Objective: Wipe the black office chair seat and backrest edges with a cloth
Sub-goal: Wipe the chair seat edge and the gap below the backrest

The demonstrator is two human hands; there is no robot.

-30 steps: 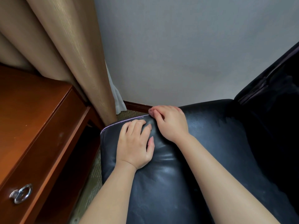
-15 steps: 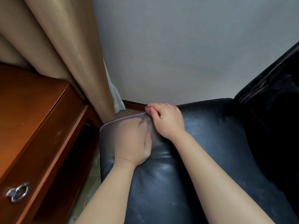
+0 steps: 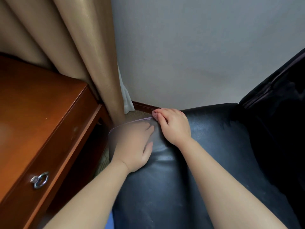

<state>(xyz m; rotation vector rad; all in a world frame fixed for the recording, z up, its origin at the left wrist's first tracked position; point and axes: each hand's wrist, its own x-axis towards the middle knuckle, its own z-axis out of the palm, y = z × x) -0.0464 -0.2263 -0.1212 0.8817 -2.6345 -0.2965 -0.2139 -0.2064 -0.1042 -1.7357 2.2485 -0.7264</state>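
Two hands work the seat [image 3: 189, 171] corner at eleven o'clock, my left hand [image 3: 133, 146] flat under the sheer cloth [image 3: 115, 129], my right hand [image 3: 173, 124] pinching its hem; I fear it slips off.

Both forearms are bare to the frame's lower edge — no sleeves, watch or rings on the left hand [image 3: 133, 146] or right hand [image 3: 175, 126].

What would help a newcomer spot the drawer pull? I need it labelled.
Start at the reddish-brown wooden desk left of the black chair seat. Low on its front face hangs the drawer pull, a small silver metal ring. It is the only shiny metal thing on that wood.
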